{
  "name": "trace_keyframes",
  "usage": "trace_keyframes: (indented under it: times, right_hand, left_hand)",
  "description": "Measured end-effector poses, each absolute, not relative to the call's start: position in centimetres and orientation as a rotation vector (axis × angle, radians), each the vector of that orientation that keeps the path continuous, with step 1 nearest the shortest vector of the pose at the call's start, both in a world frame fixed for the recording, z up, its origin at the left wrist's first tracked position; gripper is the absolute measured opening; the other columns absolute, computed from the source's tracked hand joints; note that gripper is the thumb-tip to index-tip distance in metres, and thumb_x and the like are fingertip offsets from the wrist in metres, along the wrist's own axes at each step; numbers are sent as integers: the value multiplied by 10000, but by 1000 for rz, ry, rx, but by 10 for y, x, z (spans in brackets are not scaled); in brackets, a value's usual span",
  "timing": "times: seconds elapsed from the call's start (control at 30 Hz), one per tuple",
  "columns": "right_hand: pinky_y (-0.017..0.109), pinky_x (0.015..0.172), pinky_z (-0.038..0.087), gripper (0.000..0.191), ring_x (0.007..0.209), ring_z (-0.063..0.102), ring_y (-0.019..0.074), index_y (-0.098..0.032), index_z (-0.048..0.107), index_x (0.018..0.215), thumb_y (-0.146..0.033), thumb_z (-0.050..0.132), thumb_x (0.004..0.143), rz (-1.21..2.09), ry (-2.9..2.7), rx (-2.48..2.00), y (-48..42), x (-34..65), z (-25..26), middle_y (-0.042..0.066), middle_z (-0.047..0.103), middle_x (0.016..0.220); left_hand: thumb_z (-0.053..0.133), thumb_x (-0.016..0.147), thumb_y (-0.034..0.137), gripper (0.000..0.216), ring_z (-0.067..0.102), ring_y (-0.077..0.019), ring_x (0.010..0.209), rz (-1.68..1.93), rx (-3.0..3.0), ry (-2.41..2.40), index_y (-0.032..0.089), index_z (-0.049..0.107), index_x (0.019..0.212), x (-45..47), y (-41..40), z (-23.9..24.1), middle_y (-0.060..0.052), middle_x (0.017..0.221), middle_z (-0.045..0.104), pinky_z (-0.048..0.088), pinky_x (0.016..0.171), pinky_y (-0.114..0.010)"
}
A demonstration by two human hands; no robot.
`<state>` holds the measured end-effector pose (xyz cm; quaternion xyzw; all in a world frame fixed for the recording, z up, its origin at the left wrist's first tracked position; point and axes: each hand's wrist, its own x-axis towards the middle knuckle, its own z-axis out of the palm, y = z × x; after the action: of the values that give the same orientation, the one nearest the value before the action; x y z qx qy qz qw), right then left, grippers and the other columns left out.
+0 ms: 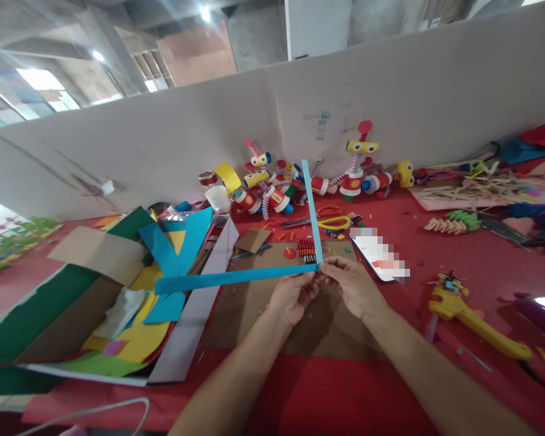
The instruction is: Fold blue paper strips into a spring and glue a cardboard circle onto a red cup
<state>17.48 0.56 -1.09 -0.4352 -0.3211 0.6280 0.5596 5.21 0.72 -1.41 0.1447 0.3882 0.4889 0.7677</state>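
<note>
My left hand [295, 298] and my right hand [345, 284] meet over a brown cardboard sheet [249, 330], fingertips pinched where two paper strips join at a corner. The blue paper strip [236, 277] stretches out to the left from that corner. A light blue paper strip [313, 212] points away from me, roughly square to the first. Both hands are closed at the joint, which the fingers partly cover. Just beyond the fingers lie small red and orange folded paper springs [306, 247] and a red paper disc [289, 252].
A box of coloured paper [193, 327] stands at left. Yellow-handled scissors [338, 223], a phone [376, 257] and a yellow glue gun [476, 324] lie beyond and to the right. Several paper-cup figures [352, 181] line the grey partition [172, 139]. Thin sticks [476, 188] are piled at far right.
</note>
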Motion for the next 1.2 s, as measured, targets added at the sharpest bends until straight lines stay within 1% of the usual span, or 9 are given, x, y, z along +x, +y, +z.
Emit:
trace_keyframes:
  times: [0.2, 0.3, 0.37, 0.47, 0.63, 0.77, 0.9, 1.07, 1.2]
  right_hand:
    - [246, 525, 373, 221, 524, 485, 94, -166, 666, 645, -319, 783, 538, 1419, -793, -1082, 7, 173, -14, -13, 594, 580]
    - [258, 524, 392, 248, 521, 497, 110, -177, 669, 639, -339, 796, 501, 1414, -780, -1107, 6, 172, -13, -9, 604, 568]
    - [274, 542, 418, 258, 548, 521, 130, -189, 673, 639, -339, 806, 475, 1398, -780, -1103, 5, 172, -12, 4, 632, 603]
    - [298, 589, 452, 254, 587, 547, 151, -202, 679, 634, -333, 813, 463, 1364, -803, -1089, 4, 172, -14, 16, 660, 638]
    - [323, 667, 466, 266, 621, 567, 152, -208, 717, 731, -336, 797, 511, 1361, -832, -1089, 4, 174, -20, 16, 685, 682]
    - [328, 706, 463, 232, 677, 575, 162, -200, 732, 793, -315, 762, 593, 1333, -875, -1100, 3, 174, -20, 22, 685, 706]
    - [340, 718, 474, 162, 701, 594, 172, -195, 725, 776, -289, 725, 644, 1266, -900, -1106, -1, 171, -9, 23, 694, 750]
    - [368, 835, 463, 125, 824, 641, 201, -211, 724, 774, -256, 714, 657, 1339, -981, -1015, -4, 167, -1, 23, 720, 825]
    - [357, 759, 480, 131, 692, 636, 176, -198, 722, 742, -294, 726, 653, 1425, -808, -1011, -2, 165, -9, 21, 709, 727]
  left_hand:
    - [656, 657, -14, 109, 565, -71, 543, 1078, 264, 907, 95, 648, 652, 53, 9, -16, -33, 605, 635, 452, 517, -158]
    - [702, 654, 64, 50, 566, -74, 545, 1042, 376, 850, 91, 681, 689, 51, 9, -19, -44, 619, 647, 449, 522, -165]
    - [738, 637, 124, 95, 572, -76, 553, 1024, 448, 844, 90, 697, 715, 49, 10, -20, -54, 642, 659, 446, 525, -166]
    - [772, 604, 169, 155, 580, -72, 571, 1034, 507, 874, 91, 705, 719, 48, 9, -19, -58, 662, 670, 442, 537, -152]
    - [790, 582, 221, 200, 597, -74, 623, 1051, 574, 914, 99, 709, 718, 47, 9, -18, -58, 687, 679, 443, 578, -146]
    - [801, 560, 239, 223, 589, -73, 613, 1071, 579, 928, 108, 710, 716, 46, 10, -16, -50, 675, 676, 439, 594, -161]
    - [807, 542, 276, 259, 565, -82, 587, 1103, 619, 933, 104, 707, 707, 46, 10, -14, -52, 641, 660, 417, 568, -183]
    - [789, 556, 281, 220, 483, -55, 521, 1219, 641, 971, 115, 695, 665, 49, 9, -14, -4, 570, 600, 373, 533, -184]
    - [756, 603, 268, 183, 505, -72, 554, 1250, 643, 943, 117, 685, 678, 53, 6, -15, -11, 598, 609, 387, 573, -201]
